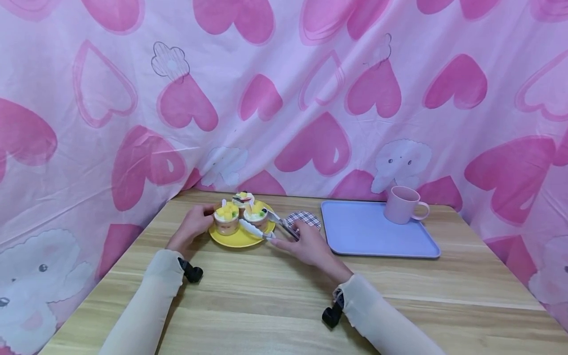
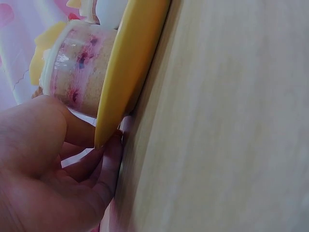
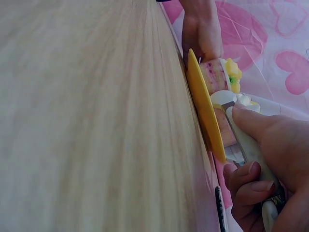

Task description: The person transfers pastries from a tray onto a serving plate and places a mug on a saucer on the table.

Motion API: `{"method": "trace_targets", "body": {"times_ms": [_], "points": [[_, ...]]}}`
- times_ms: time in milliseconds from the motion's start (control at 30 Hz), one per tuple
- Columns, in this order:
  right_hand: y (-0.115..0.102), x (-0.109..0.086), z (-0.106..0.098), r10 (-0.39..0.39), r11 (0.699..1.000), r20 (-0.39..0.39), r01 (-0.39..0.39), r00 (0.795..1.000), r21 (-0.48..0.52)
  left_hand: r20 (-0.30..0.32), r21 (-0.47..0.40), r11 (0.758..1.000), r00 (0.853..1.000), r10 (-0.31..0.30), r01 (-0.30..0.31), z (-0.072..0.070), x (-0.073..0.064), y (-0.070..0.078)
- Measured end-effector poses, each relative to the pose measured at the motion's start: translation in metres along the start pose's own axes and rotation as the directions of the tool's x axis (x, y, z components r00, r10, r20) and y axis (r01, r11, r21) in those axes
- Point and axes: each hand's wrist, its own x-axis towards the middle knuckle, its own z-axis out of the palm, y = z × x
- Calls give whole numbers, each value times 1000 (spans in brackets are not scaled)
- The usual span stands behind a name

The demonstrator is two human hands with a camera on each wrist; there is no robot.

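Note:
A yellow plate (image 1: 237, 241) holds three dessert cups with cake layers and fruit on cream: a left cup (image 1: 226, 225), a right cup (image 1: 255, 220) and a back cup (image 1: 243, 198). My left hand (image 1: 196, 226) is at the plate's left edge. In the left wrist view, its fingers (image 2: 112, 157) reach under the rim and the thumb lies above, pinching the plate. My right hand (image 1: 312, 245) grips a pair of tongs (image 1: 253, 229), whose two arms stand on either side of the right cup. Whether both tips press on the cup I cannot tell.
Right of the plate lies a round checked coaster (image 1: 306, 218), partly behind my right hand. Farther right is a lavender tray (image 1: 355, 229) with a pink mug (image 1: 401, 204) at its back right. A heart-patterned pink cloth (image 1: 275, 98) hangs behind the wooden table (image 1: 257, 305).

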Motion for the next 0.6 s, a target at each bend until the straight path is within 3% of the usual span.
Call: {"method": "trace_targets", "body": {"times_ms": [600], "points": [[5, -26, -27, 3, 1000, 31, -3, 1000, 4, 8, 23, 999, 1000, -29, 28, -1, 4, -4]]}}
